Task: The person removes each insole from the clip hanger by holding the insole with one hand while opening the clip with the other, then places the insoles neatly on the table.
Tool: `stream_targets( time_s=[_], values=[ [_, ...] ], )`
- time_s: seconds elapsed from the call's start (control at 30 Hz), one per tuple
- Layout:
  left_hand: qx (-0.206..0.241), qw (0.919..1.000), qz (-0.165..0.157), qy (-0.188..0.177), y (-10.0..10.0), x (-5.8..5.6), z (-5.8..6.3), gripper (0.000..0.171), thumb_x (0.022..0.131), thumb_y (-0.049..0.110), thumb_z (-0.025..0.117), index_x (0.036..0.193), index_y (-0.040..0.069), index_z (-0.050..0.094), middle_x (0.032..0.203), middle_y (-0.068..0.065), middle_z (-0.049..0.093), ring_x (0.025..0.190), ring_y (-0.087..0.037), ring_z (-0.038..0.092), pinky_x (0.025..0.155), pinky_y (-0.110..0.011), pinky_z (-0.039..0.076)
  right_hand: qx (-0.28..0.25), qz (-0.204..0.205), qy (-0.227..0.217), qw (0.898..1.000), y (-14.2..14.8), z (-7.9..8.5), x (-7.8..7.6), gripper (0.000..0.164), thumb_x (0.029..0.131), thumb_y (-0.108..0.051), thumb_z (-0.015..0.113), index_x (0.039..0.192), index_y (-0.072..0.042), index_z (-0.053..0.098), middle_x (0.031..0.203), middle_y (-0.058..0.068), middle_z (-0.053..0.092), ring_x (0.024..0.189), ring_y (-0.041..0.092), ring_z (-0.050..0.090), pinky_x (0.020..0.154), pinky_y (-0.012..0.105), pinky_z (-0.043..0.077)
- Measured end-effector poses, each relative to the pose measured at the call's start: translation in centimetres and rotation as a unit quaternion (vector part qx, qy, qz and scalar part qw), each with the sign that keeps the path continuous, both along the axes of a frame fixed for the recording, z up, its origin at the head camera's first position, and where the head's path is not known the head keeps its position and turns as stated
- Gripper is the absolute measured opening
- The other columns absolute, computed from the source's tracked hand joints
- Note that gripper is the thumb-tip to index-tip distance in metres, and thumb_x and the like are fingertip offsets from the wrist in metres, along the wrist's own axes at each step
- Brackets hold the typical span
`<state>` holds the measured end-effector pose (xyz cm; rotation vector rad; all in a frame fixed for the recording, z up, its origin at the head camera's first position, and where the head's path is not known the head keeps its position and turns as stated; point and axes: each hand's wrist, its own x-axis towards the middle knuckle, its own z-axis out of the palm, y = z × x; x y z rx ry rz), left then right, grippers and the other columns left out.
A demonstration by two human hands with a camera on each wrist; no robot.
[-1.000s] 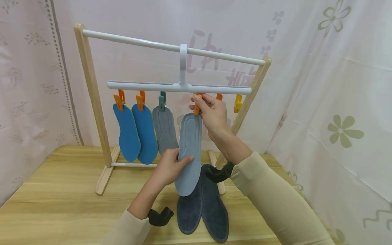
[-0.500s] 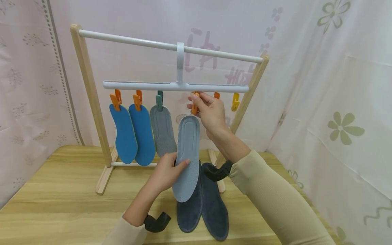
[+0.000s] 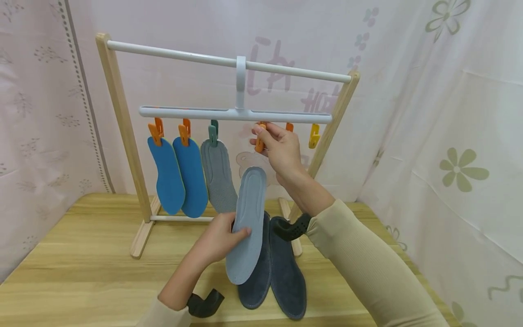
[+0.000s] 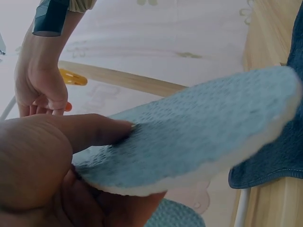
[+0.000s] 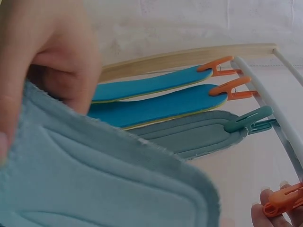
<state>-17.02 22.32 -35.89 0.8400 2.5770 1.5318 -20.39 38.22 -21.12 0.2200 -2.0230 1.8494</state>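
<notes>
My left hand [image 3: 222, 238] grips a light grey insole [image 3: 251, 204] by its lower half, thumb on top and fingers beneath. The insole's upper end stands apart from the clips. Up under the white hanger [image 3: 196, 112], my right hand [image 3: 283, 150] pinches an orange clip [image 3: 260, 138], its jaws holding nothing. In the right wrist view, fingertips lie behind that orange clip [image 5: 284, 198]. Left of it hang a second grey insole [image 3: 218, 177] from a green clip [image 3: 213, 134] and two blue insoles [image 3: 189, 181] from orange clips.
The hanger hooks over the top bar of a wooden rack [image 3: 122, 122]. An orange clip [image 3: 289, 127] and a yellow clip [image 3: 314, 136] hang at its right end. Two dark grey insoles [image 3: 288, 272] lie on the wooden table [image 3: 102, 277] below the hands. Printed curtains [image 3: 429, 113] stand behind.
The light grey insole has come out of the orange clip and moved downward with my left hand. My right hand still pinches the clip at about the same spot.
</notes>
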Motion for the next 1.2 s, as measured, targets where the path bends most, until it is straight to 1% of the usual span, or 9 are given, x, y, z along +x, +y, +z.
stream_targets(
  time_s=[0.1,0.27,0.37,0.5,0.6,0.8,1.07,1.13,1.2],
  values=[
    [-0.009,0.9998,-0.019,0.0,-0.1,0.1,-0.3,0.025,0.096,0.01,0.067,0.118,-0.002,0.068,0.111,-0.017,0.074,0.098,-0.026,0.072,0.079,-0.04,0.061,-0.002,0.001,-0.004,1.0,0.0,-0.1,-0.1,0.04,0.103,-0.025,0.06,0.14,-0.01,0.062,0.132,0.012,0.069,0.104,0.021,0.073,0.099,0.035,0.057],
    [-0.01,0.9994,-0.033,-0.004,0.0,0.0,-1.0,0.03,0.096,0.009,0.066,0.123,-0.005,0.065,0.116,-0.021,0.072,0.103,-0.031,0.072,0.082,-0.043,0.061,-0.003,0.001,-0.007,1.0,0.1,-0.1,0.0,0.04,0.103,-0.025,0.06,0.14,-0.01,0.061,0.132,0.011,0.069,0.104,0.019,0.073,0.099,0.035,0.057],
    [-0.017,0.999,-0.039,-0.014,0.1,-0.2,-1.5,0.03,0.096,0.01,0.067,0.122,-0.005,0.066,0.115,-0.021,0.072,0.101,-0.031,0.072,0.08,-0.042,0.061,-0.002,0.0,-0.006,1.0,0.1,-0.1,-0.1,0.041,0.103,-0.025,0.06,0.14,-0.009,0.061,0.132,0.012,0.069,0.104,0.019,0.073,0.099,0.036,0.057],
    [-0.031,0.9981,-0.047,-0.024,0.0,-0.7,-2.4,0.026,0.095,0.01,0.068,0.117,-0.005,0.068,0.109,-0.02,0.073,0.093,-0.028,0.073,0.074,-0.04,0.062,-0.003,0.002,-0.004,1.0,0.0,-0.1,-0.1,0.04,0.103,-0.025,0.06,0.139,-0.008,0.062,0.132,0.014,0.068,0.103,0.02,0.073,0.099,0.036,0.057],
    [-0.031,0.9976,-0.053,-0.033,-0.1,-1.1,-3.1,0.024,0.094,0.008,0.067,0.114,-0.004,0.069,0.106,-0.019,0.073,0.09,-0.026,0.072,0.072,-0.04,0.061,-0.003,0.005,-0.001,1.0,0.0,-0.2,-0.1,0.04,0.103,-0.024,0.06,0.138,-0.008,0.062,0.133,0.015,0.067,0.103,0.02,0.073,0.099,0.036,0.057],
    [-0.03,0.9975,-0.049,-0.04,-0.4,-1.8,-4.5,0.026,0.093,0.006,0.068,0.115,-0.006,0.068,0.106,-0.021,0.073,0.09,-0.028,0.072,0.071,-0.04,0.062,0.0,0.006,0.004,1.0,-0.1,-0.2,-0.2,0.039,0.103,-0.024,0.06,0.138,-0.007,0.062,0.134,0.016,0.067,0.101,0.018,0.073,0.098,0.035,0.057],
    [-0.037,0.9971,-0.044,-0.051,-0.8,-2.7,-5.9,0.027,0.09,0.003,0.07,0.115,-0.008,0.067,0.105,-0.023,0.072,0.09,-0.031,0.072,0.071,-0.041,0.061,0.006,0.005,0.001,1.0,-0.2,-0.3,0.1,0.039,0.103,-0.025,0.06,0.138,-0.009,0.062,0.135,0.015,0.067,0.101,0.017,0.072,0.099,0.036,0.057],
    [-0.037,0.997,-0.038,-0.056,-0.8,-2.9,-6.2,0.028,0.09,0.003,0.069,0.115,-0.009,0.067,0.105,-0.023,0.072,0.09,-0.031,0.072,0.071,-0.041,0.061,0.006,0.006,0.002,1.0,-0.3,-0.3,0.1,0.039,0.103,-0.025,0.06,0.138,-0.009,0.062,0.135,0.015,0.067,0.099,0.016,0.072,0.1,0.037,0.057],
    [-0.04,0.9969,-0.025,-0.064,-0.9,-3.2,-6.5,0.03,0.09,0.004,0.069,0.117,-0.009,0.066,0.107,-0.023,0.072,0.091,-0.031,0.072,0.072,-0.043,0.061,0.006,0.007,0.004,1.0,-0.4,-0.3,0.1,0.039,0.103,-0.024,0.06,0.138,-0.009,0.062,0.134,0.016,0.067,0.098,0.015,0.072,0.1,0.037,0.057]
  ],
)
